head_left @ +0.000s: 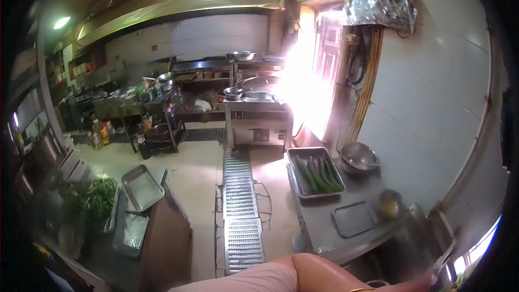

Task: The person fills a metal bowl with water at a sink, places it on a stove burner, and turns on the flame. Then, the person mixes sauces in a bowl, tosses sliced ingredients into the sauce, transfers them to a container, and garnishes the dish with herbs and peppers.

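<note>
My left arm stretches along the bottom edge toward the lower right, with a pale pink sleeve and a band at the wrist. My left hand (423,282) is partly cut off and blurred at that corner, so its fingers and anything in them cannot be made out. It is near the dark sink area (397,259) at the end of the steel worktop (321,232). On that worktop lie a metal tray of long green cucumbers (320,174), a flat grey tray (354,219) and a small bowl (391,204). My right hand is out of view.
A large steel bowl (359,157) stands by the wall. A metal drain grating (240,200) runs along the floor between two counters. Leafy greens (98,197) and metal trays (142,187) sit on the left counter. Stoves (258,121) are at the back.
</note>
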A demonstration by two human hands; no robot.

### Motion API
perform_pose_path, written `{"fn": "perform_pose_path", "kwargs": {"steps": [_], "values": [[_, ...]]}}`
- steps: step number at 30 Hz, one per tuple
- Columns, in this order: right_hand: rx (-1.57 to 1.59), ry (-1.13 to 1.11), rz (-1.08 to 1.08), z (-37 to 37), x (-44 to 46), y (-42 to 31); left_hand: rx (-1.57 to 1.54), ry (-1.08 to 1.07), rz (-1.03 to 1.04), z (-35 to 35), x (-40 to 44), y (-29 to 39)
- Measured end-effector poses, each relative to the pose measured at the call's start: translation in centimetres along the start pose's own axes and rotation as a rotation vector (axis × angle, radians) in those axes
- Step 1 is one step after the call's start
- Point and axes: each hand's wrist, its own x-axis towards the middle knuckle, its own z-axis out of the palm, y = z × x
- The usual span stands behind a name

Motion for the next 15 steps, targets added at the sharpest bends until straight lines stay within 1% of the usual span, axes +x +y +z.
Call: {"fn": "perform_pose_path", "kwargs": {"steps": [1, 5, 7, 9, 11, 12, 14, 15], "values": [[0.077, 0.054, -0.066, -1.7, 2.7, -2.3, 0.01, -0.022, 0.004, 0.1, -0.1, 0.2], [0.456, 0.134, -0.48, -6.1, 10.3, -10.8, 0.306, -0.219, 0.155, -0.2, -0.2, 1.0], [0.722, 0.127, -0.706, -8.6, 12.6, -14.7, 0.355, -0.22, 0.158, 0.4, -0.1, 1.7], [1.118, 0.051, -0.959, -11.2, 14.0, -18.1, 0.431, -0.2, 0.189, 1.4, -0.5, 2.4], [1.554, -0.089, -1.241, -13.3, 14.5, -20.3, 0.444, -0.141, 0.208, 2.6, -1.1, 2.4], [1.689, -0.147, -1.354, -14.0, 14.6, -21.3, 0.415, -0.097, 0.196, 3.3, -1.3, 2.1], [1.866, -0.244, -1.521, -15.0, 14.6, -22.5, 0.45, -0.171, 0.203, 3.2, -1.1, 2.3], [1.909, -0.275, -1.583, -15.5, 14.5, -22.9, 0.518, -0.289, 0.222, 2.4, -0.5, 3.0]]}}
